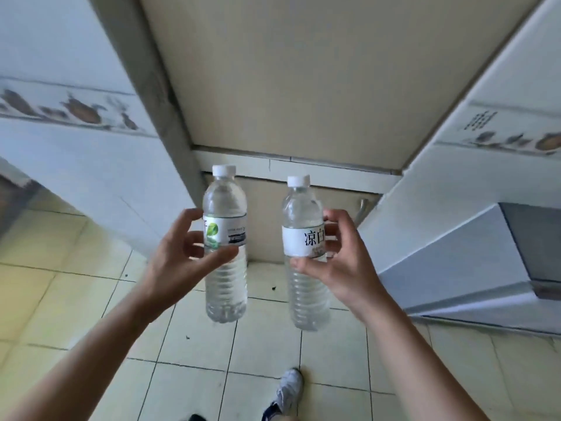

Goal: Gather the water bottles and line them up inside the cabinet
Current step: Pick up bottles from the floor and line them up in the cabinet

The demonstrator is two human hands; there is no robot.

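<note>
I carry two clear water bottles with white caps, both upright and above the tiled floor. My left hand (182, 253) grips the bottle with the green leaf label (225, 208) around its middle. My right hand (337, 262) grips the bottle with the white label and black characters (303, 214) at label height. The two bottles hang side by side, a hand's width apart. Straight ahead stands a beige cabinet door (303, 71), which looks closed; its inside is hidden.
White tiled walls with a brown patterned band (76, 110) close in on the left and right. A grey-white counter or appliance (470, 253) juts out at the right. Pale floor tiles (91, 299) lie below, with my shoe (288, 390) near the bottom edge.
</note>
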